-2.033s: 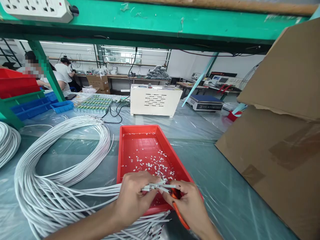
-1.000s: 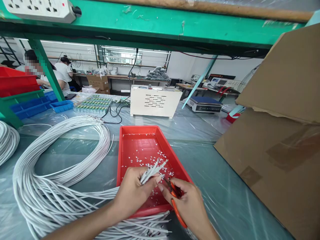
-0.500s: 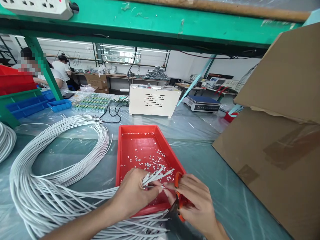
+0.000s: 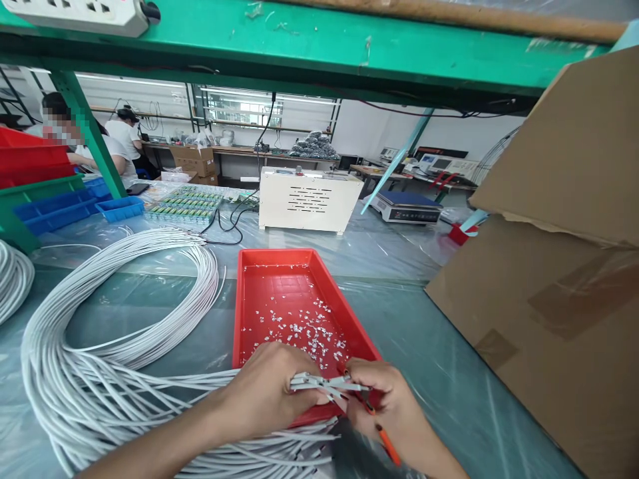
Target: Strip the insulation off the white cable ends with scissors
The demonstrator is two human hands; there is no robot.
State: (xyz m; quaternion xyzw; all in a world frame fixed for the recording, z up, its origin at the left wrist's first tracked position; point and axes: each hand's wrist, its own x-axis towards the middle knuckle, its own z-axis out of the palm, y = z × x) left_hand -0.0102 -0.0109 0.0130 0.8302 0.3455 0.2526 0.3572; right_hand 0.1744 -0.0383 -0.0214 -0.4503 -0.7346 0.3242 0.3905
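My left hand [image 4: 277,389] is closed round a small bunch of white cable ends [image 4: 324,384] above the near end of a red tray [image 4: 279,286]. Small whitish scraps [image 4: 309,326] lie scattered in the tray. My right hand [image 4: 382,399] is closed on an orange-handled tool [image 4: 388,444], its fingers close against the cable ends; the tool's blades are mostly hidden. A large coil of white cables [image 4: 54,332] lies at the left, and its loose ends [image 4: 299,446] spread below my left wrist.
A large cardboard box [image 4: 559,319] stands at the right. Behind the tray are a cream metal case [image 4: 309,203], a scale [image 4: 407,207] and green boards [image 4: 184,203]. Blue bins [image 4: 120,209] stand left. A green shelf beam [image 4: 319,43] crosses overhead. Two people sit at the back left.
The cable ends in my left hand have tipped from slanting upward to nearly level. My right hand has turned, and the orange handle now points down and to the right.
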